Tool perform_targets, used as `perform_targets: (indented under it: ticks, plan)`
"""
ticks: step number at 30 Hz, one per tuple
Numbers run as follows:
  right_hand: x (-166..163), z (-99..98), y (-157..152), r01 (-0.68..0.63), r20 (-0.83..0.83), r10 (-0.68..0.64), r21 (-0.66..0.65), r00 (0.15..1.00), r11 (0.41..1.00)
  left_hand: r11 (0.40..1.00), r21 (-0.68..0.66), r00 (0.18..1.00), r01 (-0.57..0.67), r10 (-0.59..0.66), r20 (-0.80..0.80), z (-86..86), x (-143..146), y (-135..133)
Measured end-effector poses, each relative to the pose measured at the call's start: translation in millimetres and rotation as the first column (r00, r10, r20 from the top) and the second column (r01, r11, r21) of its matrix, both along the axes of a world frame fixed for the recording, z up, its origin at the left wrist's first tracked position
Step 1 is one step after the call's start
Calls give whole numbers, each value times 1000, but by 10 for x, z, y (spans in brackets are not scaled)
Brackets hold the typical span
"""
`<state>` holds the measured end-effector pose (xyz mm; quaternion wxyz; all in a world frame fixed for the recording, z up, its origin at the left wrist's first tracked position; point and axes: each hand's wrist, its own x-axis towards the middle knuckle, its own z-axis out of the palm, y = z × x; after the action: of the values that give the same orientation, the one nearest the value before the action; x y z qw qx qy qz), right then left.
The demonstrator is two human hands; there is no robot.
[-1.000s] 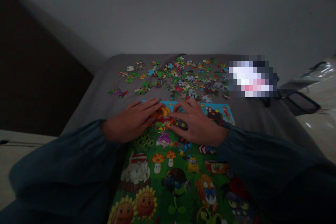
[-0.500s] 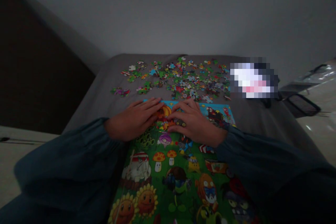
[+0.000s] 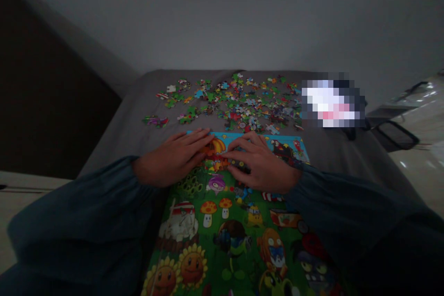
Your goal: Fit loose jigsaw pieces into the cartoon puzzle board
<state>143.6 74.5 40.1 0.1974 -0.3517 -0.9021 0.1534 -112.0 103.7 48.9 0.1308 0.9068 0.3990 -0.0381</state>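
Note:
A colourful cartoon jigsaw picture (image 3: 222,236) with sunflowers and mushrooms lies on a grey cloth (image 3: 138,134), its top end toward the loose pieces. Flat on its upper left part rests my left hand (image 3: 171,157), fingers pointing right. My right hand (image 3: 262,166) lies beside it on the upper right part, fingertips pointing left, close to the left fingertips. Neither hand shows anything held. Several loose jigsaw pieces (image 3: 236,101) lie scattered on the cloth just beyond my fingers.
A pixelated, unreadable patch (image 3: 333,101) covers something at the cloth's far right. Past it stands a dark frame (image 3: 391,134) beside a shiny plastic sheet (image 3: 412,97). A dark shape (image 3: 52,92) rises at left, and a pale wall (image 3: 222,18) stands behind.
The view has shifted slightly. Both hands stay on the picture in nearly the same place, with only small finger movement.

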Motion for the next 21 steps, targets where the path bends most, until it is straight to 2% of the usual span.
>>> perform_targets:
  ticks: [10, 21]
  plan:
    - [-7, -23, -3, 2, 7, -2, 42, 1000, 999, 1000, 7, 1000, -3, 3, -29, 25, 19, -8]
    - [16, -19, -4, 5, -50, -5, -1, 999, 1000, 1000, -9, 1000, -10, 9, -13, 26, 12, -9]
